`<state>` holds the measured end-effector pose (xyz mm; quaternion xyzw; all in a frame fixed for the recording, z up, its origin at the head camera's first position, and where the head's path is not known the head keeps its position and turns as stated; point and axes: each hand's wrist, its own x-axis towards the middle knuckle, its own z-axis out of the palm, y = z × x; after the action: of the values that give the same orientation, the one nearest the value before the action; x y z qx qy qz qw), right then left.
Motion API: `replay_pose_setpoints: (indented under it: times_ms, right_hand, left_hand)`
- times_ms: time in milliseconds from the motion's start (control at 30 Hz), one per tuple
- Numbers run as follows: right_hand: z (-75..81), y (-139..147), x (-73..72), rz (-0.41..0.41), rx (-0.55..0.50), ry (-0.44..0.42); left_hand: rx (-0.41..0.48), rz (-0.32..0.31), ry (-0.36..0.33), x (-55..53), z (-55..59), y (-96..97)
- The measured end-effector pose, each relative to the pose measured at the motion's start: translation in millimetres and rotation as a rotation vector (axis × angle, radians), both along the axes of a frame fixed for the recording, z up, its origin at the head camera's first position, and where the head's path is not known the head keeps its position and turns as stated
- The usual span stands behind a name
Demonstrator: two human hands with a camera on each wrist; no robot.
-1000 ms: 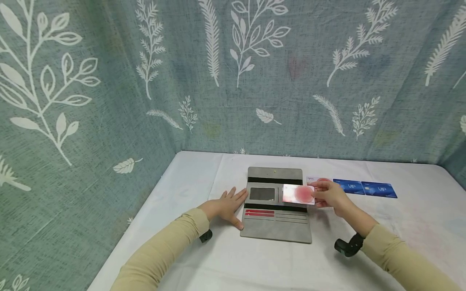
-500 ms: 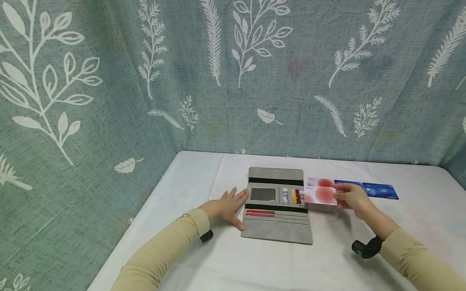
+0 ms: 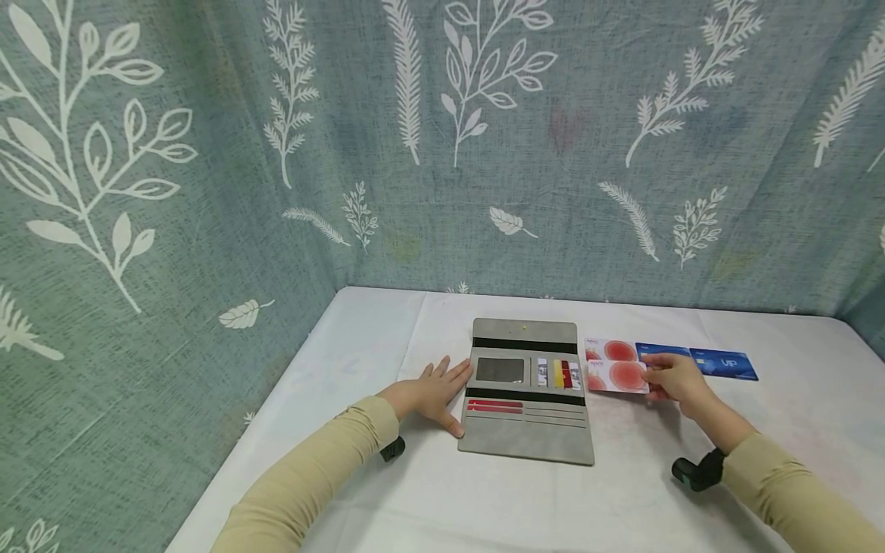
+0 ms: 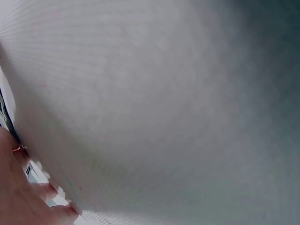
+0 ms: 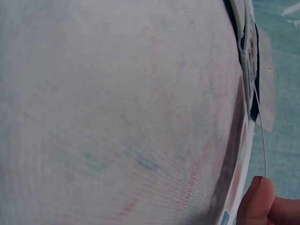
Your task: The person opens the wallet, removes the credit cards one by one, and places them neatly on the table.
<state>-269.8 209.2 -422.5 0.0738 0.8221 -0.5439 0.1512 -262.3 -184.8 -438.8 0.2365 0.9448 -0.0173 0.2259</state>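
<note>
White tabletop (image 3: 484,507) ahead: my right hand (image 3: 677,382), pinching the pink card (image 3: 618,377), has just swung it right, clear of the wallet (image 3: 523,443), beside a matching card (image 3: 610,349); lining up, I judge. Left hand (image 3: 432,395) lies spread.

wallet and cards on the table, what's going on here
A person's right hand pinches a pink and white card by one end, raised above the table beside the wallet's right edge. The wallet lies open, with several cards in its slots. The left hand rests on the table with fingers spread at the wallet's left edge. A similar pink and white card lies behind the held one, with two blue cards in a row to its right.
</note>
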Motion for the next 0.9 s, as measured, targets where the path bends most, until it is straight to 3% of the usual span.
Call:
replay_pose_setpoints:
  times_ms: [233,400,700,900]
  right_hand:
    - [-7.0,-2,-2.5,-0.018,0.034,0.014]
    - [-9.6,-5,-3.1,-0.015,0.115,0.014]
    - [-8.8,-13,0.1,0.215,0.464,0.155]
    - [-8.2,-21,1.1,0.291,0.566,0.204]
  left_hand:
    - [0.0,-0.001,0.002,0.5,0.2,0.0]
    - [0.005,-0.008,-0.001,0.5,0.5,0.0]
    - [0.008,-0.011,-0.006,-1.7,0.8,-0.4]
    - [0.012,-0.008,-0.01,-1.7,0.7,-0.4]
